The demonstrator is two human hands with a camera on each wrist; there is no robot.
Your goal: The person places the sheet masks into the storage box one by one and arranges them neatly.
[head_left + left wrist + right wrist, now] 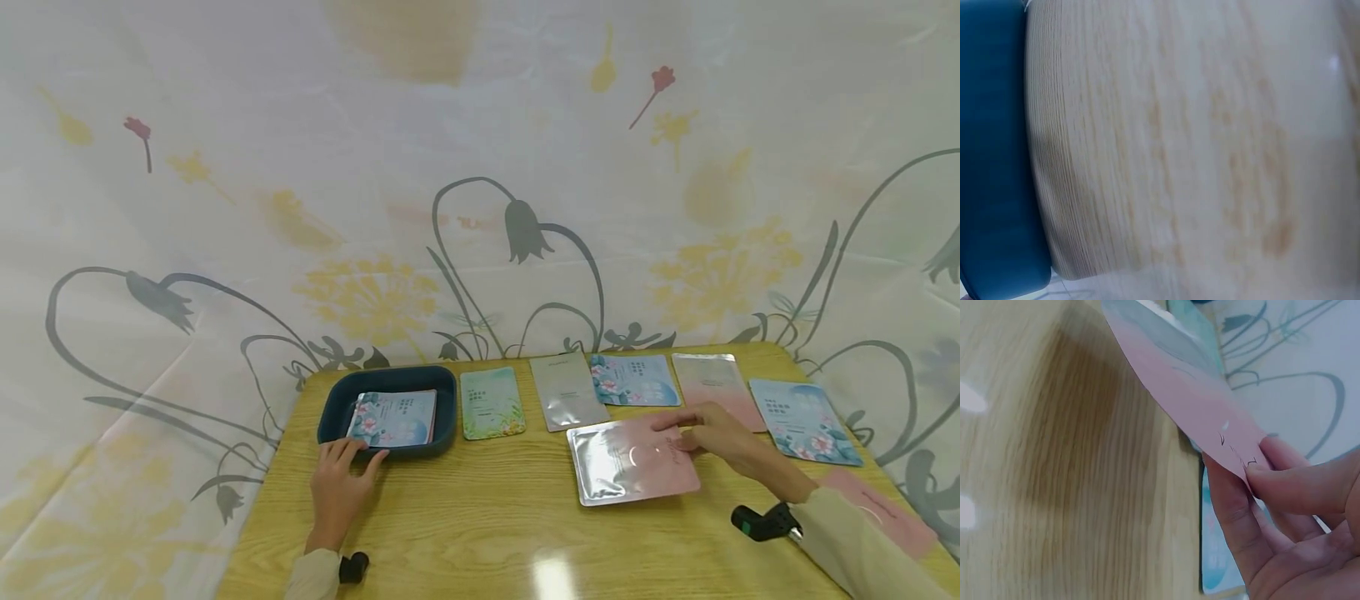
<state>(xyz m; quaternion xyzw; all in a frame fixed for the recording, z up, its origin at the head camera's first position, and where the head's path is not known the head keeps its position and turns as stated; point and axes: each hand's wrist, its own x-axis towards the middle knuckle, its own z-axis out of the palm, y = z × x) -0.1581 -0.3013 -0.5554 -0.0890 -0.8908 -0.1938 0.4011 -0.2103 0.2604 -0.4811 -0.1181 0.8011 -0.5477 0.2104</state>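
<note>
In the head view my right hand (712, 437) pinches one end of a pink-and-silver sheet mask packet (637, 458) between thumb and fingers. The right wrist view shows this packet (1191, 394) tilted above the table, thumb on its printed face and fingers behind. My left hand (341, 487) is at the near rim of a dark blue plastic basin (446, 417), fingertips over the edge and thumb against the front wall. Inside the basin lies a stack of light blue floral packets (397, 417). Only the basin's wall (997, 156) and wood grain appear in the left wrist view.
Along the back lie a green packet (491, 404), a silver-grey one (568, 392), a blue floral one (636, 380) and a pink-silver one (720, 387). Another blue packet (806, 421) is at the right; a pink one (881, 508) lies by my right sleeve. A printed curtain (480, 292) hangs behind.
</note>
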